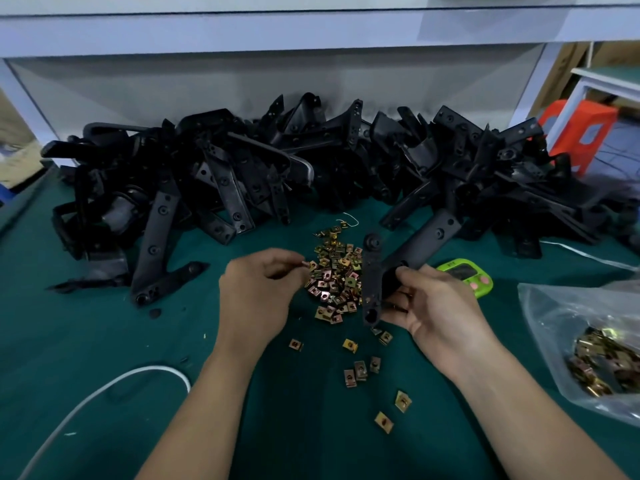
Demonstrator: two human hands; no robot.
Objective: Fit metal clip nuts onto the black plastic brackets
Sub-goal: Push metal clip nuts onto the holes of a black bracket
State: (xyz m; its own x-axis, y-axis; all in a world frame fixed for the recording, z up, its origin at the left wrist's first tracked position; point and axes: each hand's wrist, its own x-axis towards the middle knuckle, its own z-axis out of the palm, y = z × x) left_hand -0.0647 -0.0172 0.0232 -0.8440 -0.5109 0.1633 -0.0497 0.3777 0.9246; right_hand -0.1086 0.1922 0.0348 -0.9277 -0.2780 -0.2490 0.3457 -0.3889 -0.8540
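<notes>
The black plastic bracket (372,271) is held above the desk (104,341) by the right hand (440,306), whose fingers are curled round its fork. It lies at 3 o'clock from the left hand (258,289), with the heap of clip nuts (334,278) between them. One leg of the bracket runs from 12 to 6 o'clock; the other is pointed toward 1 o'clock. The left hand is nearly closed, and a small piece, seemingly a clip nut (304,264), is pinched at its fingertips. A short crossing toward the 12-to-6 leg is judged to be needed.
</notes>
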